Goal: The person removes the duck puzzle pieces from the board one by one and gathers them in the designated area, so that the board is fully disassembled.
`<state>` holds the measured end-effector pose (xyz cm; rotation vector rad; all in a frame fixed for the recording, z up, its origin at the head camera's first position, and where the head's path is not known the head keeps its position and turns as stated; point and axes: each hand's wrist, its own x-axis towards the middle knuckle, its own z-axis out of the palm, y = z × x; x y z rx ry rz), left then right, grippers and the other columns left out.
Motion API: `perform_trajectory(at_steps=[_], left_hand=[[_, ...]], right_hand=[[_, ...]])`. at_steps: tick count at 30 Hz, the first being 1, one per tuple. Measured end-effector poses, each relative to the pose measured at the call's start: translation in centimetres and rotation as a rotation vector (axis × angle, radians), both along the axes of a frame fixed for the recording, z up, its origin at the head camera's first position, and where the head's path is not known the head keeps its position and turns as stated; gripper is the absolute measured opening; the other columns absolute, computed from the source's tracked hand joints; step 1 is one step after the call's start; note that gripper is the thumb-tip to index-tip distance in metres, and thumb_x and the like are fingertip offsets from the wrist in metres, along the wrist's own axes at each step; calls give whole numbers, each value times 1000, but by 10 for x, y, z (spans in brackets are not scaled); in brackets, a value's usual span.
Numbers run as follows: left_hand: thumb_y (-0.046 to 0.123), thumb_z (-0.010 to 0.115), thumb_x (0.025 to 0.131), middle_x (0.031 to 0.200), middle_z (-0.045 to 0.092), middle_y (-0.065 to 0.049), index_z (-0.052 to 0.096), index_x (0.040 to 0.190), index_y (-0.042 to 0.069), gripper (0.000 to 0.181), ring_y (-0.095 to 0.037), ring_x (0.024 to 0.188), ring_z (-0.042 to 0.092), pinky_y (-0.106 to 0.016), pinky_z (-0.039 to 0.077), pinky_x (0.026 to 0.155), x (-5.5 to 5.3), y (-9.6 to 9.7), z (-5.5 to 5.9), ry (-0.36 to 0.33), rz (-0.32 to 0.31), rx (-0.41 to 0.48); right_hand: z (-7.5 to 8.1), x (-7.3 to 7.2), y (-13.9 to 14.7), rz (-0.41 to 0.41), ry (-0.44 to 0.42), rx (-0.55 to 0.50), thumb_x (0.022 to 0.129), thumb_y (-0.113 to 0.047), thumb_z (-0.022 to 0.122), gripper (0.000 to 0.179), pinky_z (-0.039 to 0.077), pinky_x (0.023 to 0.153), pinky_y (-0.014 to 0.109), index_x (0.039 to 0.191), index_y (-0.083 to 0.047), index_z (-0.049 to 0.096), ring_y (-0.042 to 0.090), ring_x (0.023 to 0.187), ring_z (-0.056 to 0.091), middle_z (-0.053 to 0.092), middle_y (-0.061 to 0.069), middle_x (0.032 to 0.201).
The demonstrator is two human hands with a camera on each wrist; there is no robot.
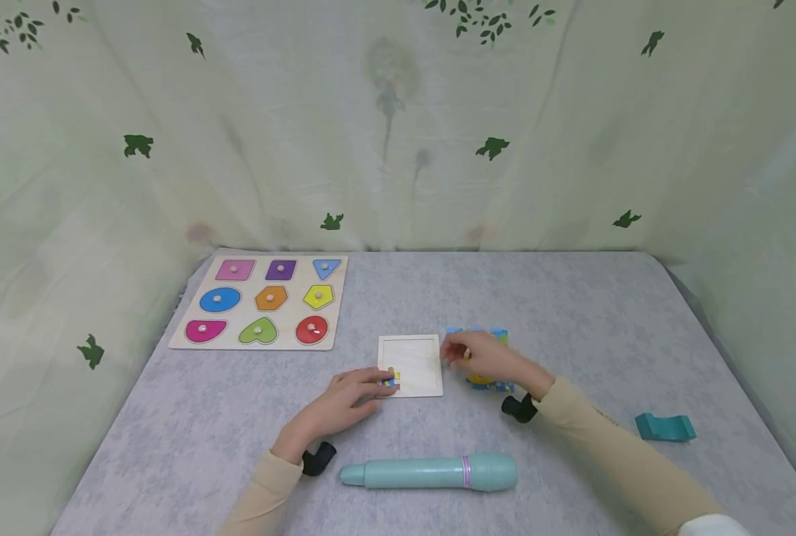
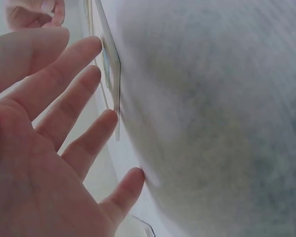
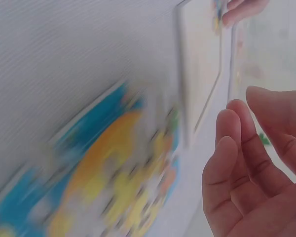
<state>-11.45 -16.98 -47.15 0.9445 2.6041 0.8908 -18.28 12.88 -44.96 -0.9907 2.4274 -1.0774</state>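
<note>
A square wooden puzzle frame [image 1: 419, 366] lies mid-table, with one small colourful jigsaw piece [image 1: 395, 381] in its lower left corner. My left hand [image 1: 344, 398] rests its spread, fairly straight fingertips on that corner and piece. My right hand [image 1: 481, 356] is just right of the frame, above a patch of blue and yellow jigsaw pieces [image 1: 502, 335] that it partly covers. In the right wrist view its fingers [image 3: 219, 163] bend loosely, with a gap to the thumb and nothing visible held. The jigsaw pieces [image 3: 103, 173] look blurred there.
A board of knobbed coloured shapes [image 1: 284, 316] lies at the back left. A teal, microphone-shaped tube [image 1: 418, 473] lies along the front, close to both wrists. At the right is a small teal holder [image 1: 666, 428]. A printed curtain [image 1: 398, 134] rises behind the table.
</note>
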Motion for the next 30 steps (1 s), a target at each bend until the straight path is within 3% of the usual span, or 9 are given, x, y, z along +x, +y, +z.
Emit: perform_trajectory(at_steps=[14, 24, 30], left_hand=[[14, 58, 95, 140, 50, -7, 64, 126, 8, 32, -35, 138, 27, -63, 19, 103, 1, -14, 5, -35, 84, -39], [12, 57, 95, 141, 49, -8, 64, 126, 6, 32, -36, 137, 29, -64, 18, 103, 1, -16, 5, -48, 74, -51], [14, 58, 95, 142, 49, -4, 64, 126, 8, 33, -34, 137, 29, -62, 18, 104, -1, -16, 3, -66, 78, -59]], right_hand=[[-6, -10, -66, 73, -139, 27, 82, 6, 63, 23, 46, 77, 25, 104, -1, 62, 14, 86, 57, 64, 7, 99], [-9, -8, -79, 137, -155, 7, 81, 8, 61, 23, 45, 78, 22, 104, 3, 62, 13, 85, 55, 64, 9, 96], [-7, -7, -81, 130, -193, 23, 83, 9, 59, 25, 45, 77, 21, 107, 3, 64, 8, 81, 54, 64, 9, 94]])
